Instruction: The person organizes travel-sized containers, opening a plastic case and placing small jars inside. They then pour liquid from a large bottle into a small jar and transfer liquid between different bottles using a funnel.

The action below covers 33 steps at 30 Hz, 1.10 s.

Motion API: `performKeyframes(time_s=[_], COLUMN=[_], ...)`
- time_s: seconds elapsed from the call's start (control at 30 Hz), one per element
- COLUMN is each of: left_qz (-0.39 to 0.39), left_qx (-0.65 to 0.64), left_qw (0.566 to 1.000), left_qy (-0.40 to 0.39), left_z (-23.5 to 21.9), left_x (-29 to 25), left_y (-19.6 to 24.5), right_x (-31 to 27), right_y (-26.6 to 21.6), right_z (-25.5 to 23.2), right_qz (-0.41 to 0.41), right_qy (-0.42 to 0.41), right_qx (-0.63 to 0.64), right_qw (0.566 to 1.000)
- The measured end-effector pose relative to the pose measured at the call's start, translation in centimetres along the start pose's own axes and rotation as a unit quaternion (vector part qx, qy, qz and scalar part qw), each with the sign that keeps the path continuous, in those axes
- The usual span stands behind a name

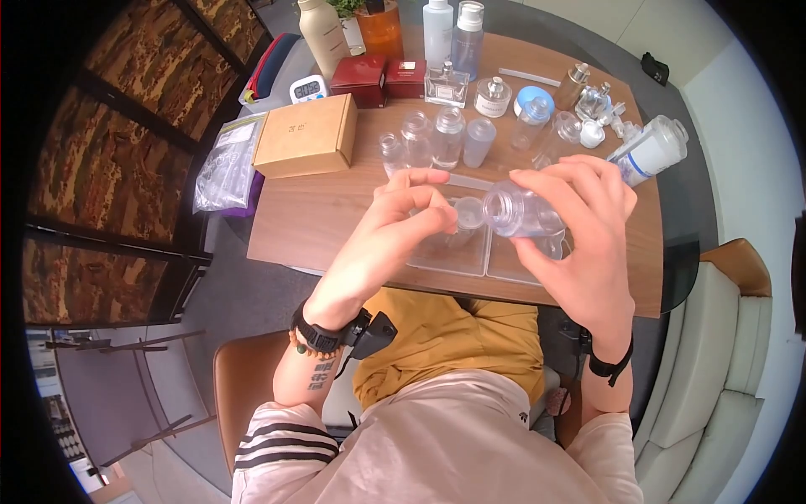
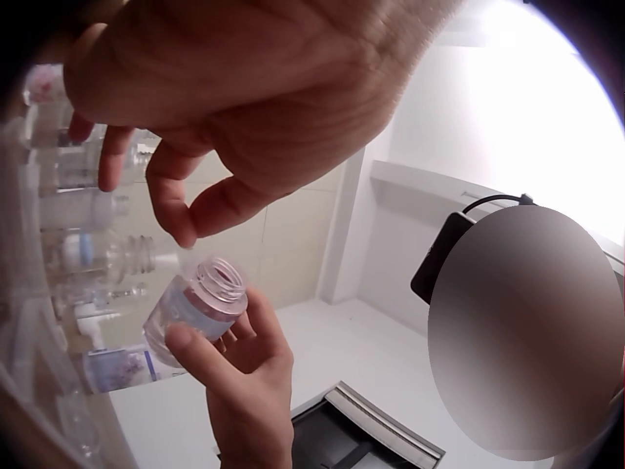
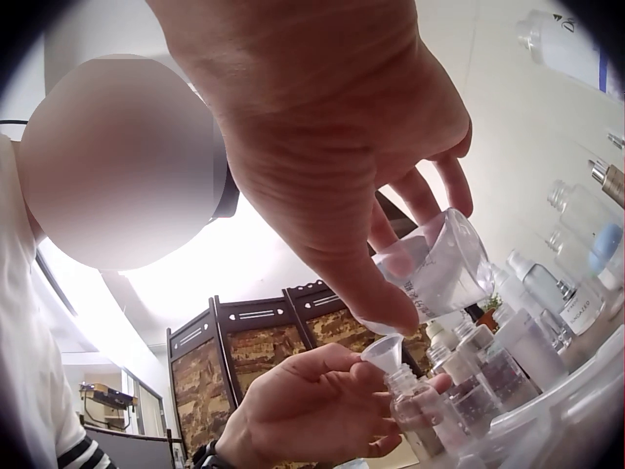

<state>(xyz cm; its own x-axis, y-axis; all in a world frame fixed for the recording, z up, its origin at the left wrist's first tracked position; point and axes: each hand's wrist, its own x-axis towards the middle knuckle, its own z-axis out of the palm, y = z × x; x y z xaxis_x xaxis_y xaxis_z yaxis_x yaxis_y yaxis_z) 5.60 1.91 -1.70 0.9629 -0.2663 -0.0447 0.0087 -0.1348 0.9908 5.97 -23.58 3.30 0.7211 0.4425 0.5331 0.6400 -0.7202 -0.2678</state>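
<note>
My right hand point(image 1: 588, 239) grips a clear, wide-mouthed bottle point(image 1: 525, 212), tilted with its open mouth toward my left hand point(image 1: 390, 223). The left thumb and index finger pinch the rim of a small translucent funnel point(image 3: 383, 354). Its spout points into the neck of a small clear bottle point(image 3: 415, 410), which stands below on the tray side of the table. In the left wrist view the mouth of the held bottle point(image 2: 200, 308) is close beside the funnel point(image 2: 179, 258). My right palm hides part of the held bottle in the right wrist view.
A clear shallow tray point(image 1: 445, 260) lies at the table's front edge. Several small bottles point(image 1: 449, 139) stand in a row behind the hands. A cardboard box point(image 1: 304, 139) is at left, red boxes point(image 1: 359, 81) behind it, and a large labelled bottle point(image 1: 653, 149) at right.
</note>
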Motion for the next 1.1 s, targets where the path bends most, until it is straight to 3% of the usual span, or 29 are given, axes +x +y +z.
performKeyframes(time_s=[1.1], left_qz=[0.008], left_qx=[-0.078], left_qw=[0.996], left_qy=[-0.034], left_z=[-0.41], left_x=[0.20], left_y=[0.70], right_x=[1.03], right_y=[-0.57], right_z=[-0.10], right_qz=[-0.018], right_qy=[-0.002], right_qx=[-0.039], right_qw=[0.999])
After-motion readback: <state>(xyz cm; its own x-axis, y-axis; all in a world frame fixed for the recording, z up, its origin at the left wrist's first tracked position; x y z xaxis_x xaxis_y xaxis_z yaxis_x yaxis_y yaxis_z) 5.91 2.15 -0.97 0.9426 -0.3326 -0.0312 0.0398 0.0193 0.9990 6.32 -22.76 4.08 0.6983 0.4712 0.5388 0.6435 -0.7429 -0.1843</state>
